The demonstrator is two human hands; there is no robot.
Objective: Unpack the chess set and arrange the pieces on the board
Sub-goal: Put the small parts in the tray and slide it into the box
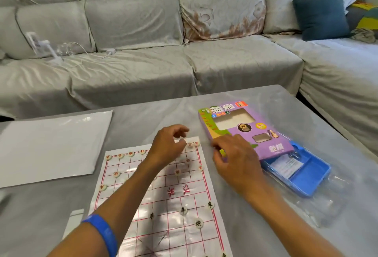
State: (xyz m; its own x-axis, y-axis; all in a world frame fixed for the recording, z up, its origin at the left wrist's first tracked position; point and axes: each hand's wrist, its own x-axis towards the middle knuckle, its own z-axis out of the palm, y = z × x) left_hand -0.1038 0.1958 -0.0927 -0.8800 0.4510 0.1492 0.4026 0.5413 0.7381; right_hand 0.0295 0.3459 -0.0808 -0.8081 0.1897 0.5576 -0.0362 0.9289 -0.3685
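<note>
While both hands work over the far end of the board, these points bear on handling.

Left hand (169,144): hovers over the far right part of the board (157,199), fingers loosely curled; whether a piece sits under the fingertips cannot be told.

Right hand (233,154): just right of the board's far corner, in front of the purple box (245,128), fingers bent; what it pinches, if anything, is hidden.

Red pieces (131,154): small pale discs set along the far row, beyond and left of the left hand, with more just beside its fingertips.

Black pieces (183,210): a few discs nearer the person, between the two forearms.

Handling of pieces: likely light, hard and smooth, so apt to slide; best pinched at the rim between thumb and forefinger.

Handling of board: looks like a thin, flexible sheet lying on the worktop (255,97); a dragged wrist could shift it and the discs.

Blue tray (315,177): right of the right hand, partly under the box, on clear plastic wrap (327,205).
</note>
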